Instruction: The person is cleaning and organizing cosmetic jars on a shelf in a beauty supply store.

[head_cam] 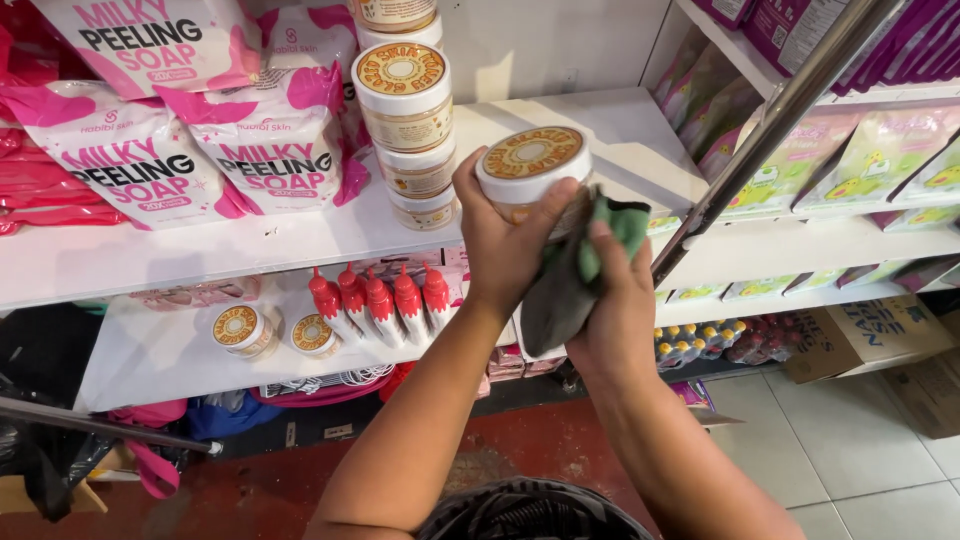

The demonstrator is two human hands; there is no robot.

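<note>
White laminate shop shelves are filling the upper half of the frame, with a grey tiled floor running along the lower right and a red floor patch at the bottom centre. At the centre of the frame the left hand (505,245) is gripping a round white plastic jar with a gold-patterned lid (533,165), fingers curled closed around its side wall and thumb lying against the lid's edge, holding it up just in front of the upper white shelf (620,140). Just below and to the right, the right hand (615,310) is clenching a soft green and grey cleaning cloth (580,270), fingers wrapped shut over the bunched fabric and pressing it against the jar's side. Judging by its look, the jar is seeming stiff, smooth and fairly light, probably a little slippery on its glossy wall, so holding it around the wall with the thumb bracing the lid rim is looking like the safest grip; the cloth is limp and is folding wherever it is squeezed. Towards the upper centre a stack of matching white jars (405,110) is standing on the same shelf, and pink and white soap pouches (140,160) are leaning at the upper left. Lower left of centre, red-capped white squeeze bottles (380,305) are lying in a row beside two more small jars (245,330). A slanted metal pole (770,120) is crossing the upper right.
</note>
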